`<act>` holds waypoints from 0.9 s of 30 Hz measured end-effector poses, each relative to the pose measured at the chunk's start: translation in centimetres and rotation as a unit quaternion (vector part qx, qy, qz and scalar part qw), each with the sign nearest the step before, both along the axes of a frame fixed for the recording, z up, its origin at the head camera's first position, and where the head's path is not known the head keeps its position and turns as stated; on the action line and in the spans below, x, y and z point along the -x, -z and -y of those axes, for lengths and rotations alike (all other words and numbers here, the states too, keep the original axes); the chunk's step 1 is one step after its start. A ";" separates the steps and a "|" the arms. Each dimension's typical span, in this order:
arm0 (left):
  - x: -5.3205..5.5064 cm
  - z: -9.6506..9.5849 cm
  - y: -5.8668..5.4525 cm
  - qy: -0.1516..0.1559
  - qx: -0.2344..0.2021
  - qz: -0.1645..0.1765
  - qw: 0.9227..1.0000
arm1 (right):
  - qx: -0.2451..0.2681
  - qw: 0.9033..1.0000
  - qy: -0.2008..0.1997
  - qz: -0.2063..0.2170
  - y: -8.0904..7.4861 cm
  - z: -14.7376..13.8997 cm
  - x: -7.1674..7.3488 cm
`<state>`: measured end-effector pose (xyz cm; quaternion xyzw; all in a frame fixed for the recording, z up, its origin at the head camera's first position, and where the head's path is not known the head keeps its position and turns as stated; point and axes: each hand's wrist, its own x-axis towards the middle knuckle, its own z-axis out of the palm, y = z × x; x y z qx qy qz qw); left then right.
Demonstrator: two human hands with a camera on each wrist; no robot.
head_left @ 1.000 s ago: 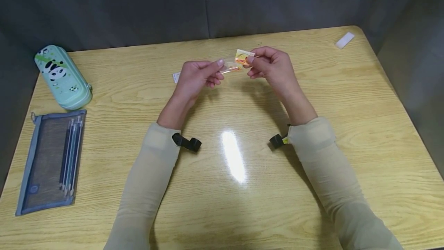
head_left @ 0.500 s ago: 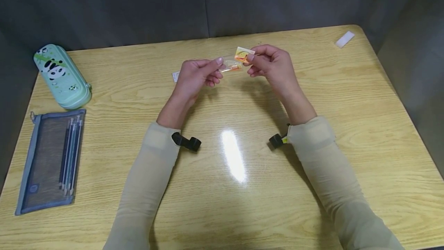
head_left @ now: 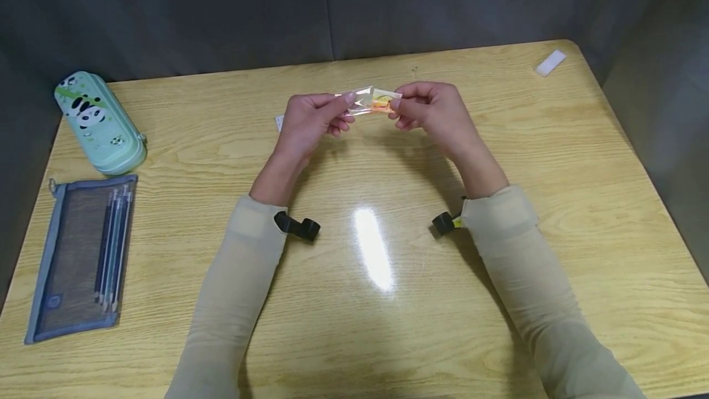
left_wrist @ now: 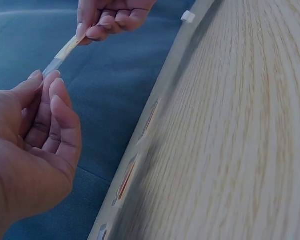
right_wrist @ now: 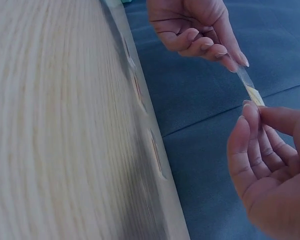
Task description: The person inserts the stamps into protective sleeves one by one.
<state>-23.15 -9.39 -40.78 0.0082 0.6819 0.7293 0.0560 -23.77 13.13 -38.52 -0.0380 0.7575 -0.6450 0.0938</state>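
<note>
Above the far middle of the table both hands hold a small packet between them. Its clear, shiny plastic wrapper (head_left: 361, 101) is pinched between the thumb and fingers of my left hand (head_left: 310, 122). A small yellow and orange printed card (head_left: 383, 98) overlaps the wrapper's right end, and my right hand (head_left: 434, 109) pinches it between thumb and fingertips. The wrist views show wrapper (left_wrist: 53, 65) and card (left_wrist: 69, 47) almost edge-on, in one slanting line from hand to hand. I cannot tell whether the card lies inside the wrapper.
A mint panda pencil case (head_left: 100, 125) lies at the far left. In front of it lies a blue mesh zip pouch (head_left: 72, 257) with several pencils. A white rectangular block (head_left: 551, 63) is near the far right corner. A small white printed piece (head_left: 279, 122) shows behind the left hand.
The right hand has lowered slightly and brought the yellow card down against the clear wrapper, which now shows flatter and shinier. The left hand has barely moved.
</note>
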 end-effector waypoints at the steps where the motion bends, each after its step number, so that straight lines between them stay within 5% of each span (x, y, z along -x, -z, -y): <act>1: 0.0 0.0 0.0 -0.001 0.001 -0.001 1.000 | -0.002 1.000 -0.001 0.003 0.0 0.0 0.0; 19: 0.0 0.3 -0.2 0.015 0.044 -0.005 0.999 | 0.002 1.000 -0.029 0.000 -0.3 -0.6 -0.1; 27: -0.1 0.2 -0.2 0.009 0.030 0.002 1.000 | 0.001 0.999 -0.032 -0.005 -0.3 -0.7 0.0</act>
